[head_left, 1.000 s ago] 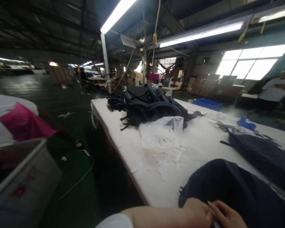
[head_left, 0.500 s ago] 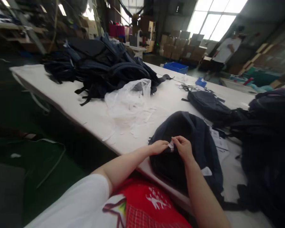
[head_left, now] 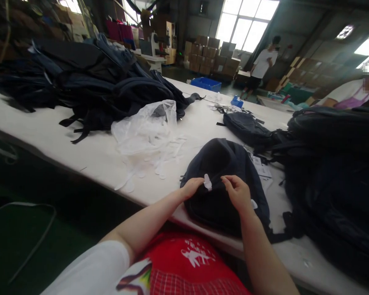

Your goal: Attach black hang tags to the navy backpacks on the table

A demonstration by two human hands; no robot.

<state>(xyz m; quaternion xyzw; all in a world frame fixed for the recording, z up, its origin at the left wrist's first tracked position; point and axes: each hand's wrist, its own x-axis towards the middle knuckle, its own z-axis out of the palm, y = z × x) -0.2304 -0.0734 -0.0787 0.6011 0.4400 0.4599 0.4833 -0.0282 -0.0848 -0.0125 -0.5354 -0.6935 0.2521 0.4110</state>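
Dark backpack [head_left: 215,209] lies at the near edge of the tabletop [head_left: 101,164], the landmark here. Left hand [head_left: 193,187] on its left part, fingers bent close together beside a white tag [head_left: 207,182] on the backpack's face; cannot tell whether they grip tag or cloth. Right hand [head_left: 238,193] over its right part, thumb and forefinger nearly meeting; any hold cannot be told. Left of the backpack: white strips [head_left: 162,166], clear plastic bag [head_left: 143,129]. Beyond these, farther left from it: heap of dark bags [head_left: 104,82]. Just right of it: printed papers [head_left: 261,167].
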